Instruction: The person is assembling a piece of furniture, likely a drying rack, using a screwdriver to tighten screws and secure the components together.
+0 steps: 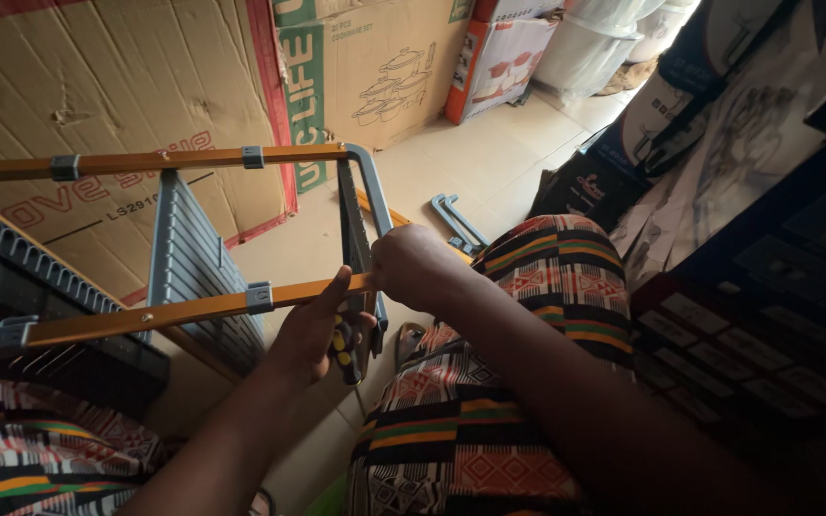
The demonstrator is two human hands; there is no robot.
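Screwdriver [344, 349]: gripped in my left hand [313, 330], under orange rail [193, 311].
Right hand [413, 268]: fingers clamped on rail end; I'd keep it steady.

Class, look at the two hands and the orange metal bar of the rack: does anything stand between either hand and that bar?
Nothing visible does. The right hand already grips the end of the orange metal bar, and the left hand touches it from below while holding a yellow-and-black tool.

Big brown cardboard carton [117, 86] at left (red-edged), green-striped carton [375, 67] beside, dark boxes [767, 191] right
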